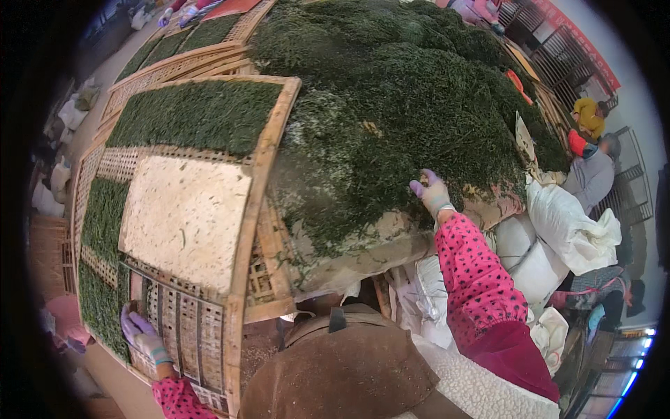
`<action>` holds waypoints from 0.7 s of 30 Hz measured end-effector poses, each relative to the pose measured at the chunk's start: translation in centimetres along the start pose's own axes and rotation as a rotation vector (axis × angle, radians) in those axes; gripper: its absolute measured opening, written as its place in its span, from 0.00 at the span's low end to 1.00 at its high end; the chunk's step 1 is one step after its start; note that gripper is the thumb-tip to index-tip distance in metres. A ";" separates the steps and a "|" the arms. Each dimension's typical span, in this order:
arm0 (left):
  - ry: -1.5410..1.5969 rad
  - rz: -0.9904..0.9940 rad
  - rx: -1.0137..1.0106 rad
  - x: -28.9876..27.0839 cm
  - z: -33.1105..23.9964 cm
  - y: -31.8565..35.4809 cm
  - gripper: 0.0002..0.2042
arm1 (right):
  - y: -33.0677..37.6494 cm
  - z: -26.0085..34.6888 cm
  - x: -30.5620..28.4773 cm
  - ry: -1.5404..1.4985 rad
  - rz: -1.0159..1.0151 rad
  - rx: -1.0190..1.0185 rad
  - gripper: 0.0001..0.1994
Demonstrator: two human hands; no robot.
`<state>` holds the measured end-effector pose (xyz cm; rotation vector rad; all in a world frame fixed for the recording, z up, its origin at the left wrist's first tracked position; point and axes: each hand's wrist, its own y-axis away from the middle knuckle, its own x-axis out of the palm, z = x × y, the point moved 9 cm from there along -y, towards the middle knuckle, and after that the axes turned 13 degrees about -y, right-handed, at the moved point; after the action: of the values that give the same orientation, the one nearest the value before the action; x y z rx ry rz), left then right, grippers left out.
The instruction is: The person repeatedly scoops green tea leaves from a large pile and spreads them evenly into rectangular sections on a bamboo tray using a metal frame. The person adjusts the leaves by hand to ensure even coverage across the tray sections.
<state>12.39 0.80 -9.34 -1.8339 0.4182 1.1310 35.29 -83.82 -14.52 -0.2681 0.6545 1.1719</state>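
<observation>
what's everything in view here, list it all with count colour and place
heap of stringy plant matter: one, dark green, centre
lattice racks: several, tan, left side
plant patches: several, green, on the racks
board: one, cream, on the front rack
slatted frame: one, greyish, front rack's near end
sacks: several, white, mainly right of the heap
banner: one, red, upper right
other people: at least five, mixed colours, around the edges
brown garment: one, brown, lower centre
sleeves: two, pink with black spots, lower left and right
left hand: one, purple-and-pale glove, at the slatted frame
right hand: one, similar glove, at the heap's near side
</observation>
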 end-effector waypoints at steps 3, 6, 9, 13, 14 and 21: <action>0.062 0.115 -0.029 0.8 -7.4 2.8 0.16 | -1.9 -1.8 1.9 0.033 0.009 -0.246 0.37; 0.210 0.169 0.132 1.2 -17.3 4.8 0.15 | -2.7 0.2 8.0 0.207 0.085 -0.446 0.29; 0.302 0.200 0.267 1.2 -25.0 4.8 0.15 | -5.0 1.8 10.7 0.114 0.349 -0.213 0.10; 0.231 0.209 0.335 2.7 -30.3 2.0 0.15 | -6.7 10.5 3.5 -0.465 0.545 -0.349 0.15; 0.227 0.212 0.345 3.6 -31.5 0.8 0.15 | -6.6 13.3 0.0 -0.604 0.486 -0.513 0.12; 0.058 0.248 0.329 9.3 -36.0 -1.9 0.16 | -1.9 9.9 -5.7 0.225 1.077 -0.195 0.23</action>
<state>37.57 -26.67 -10.25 -1.5566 0.8338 1.0994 39.04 -83.78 -3.55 -0.2084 0.9180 2.2672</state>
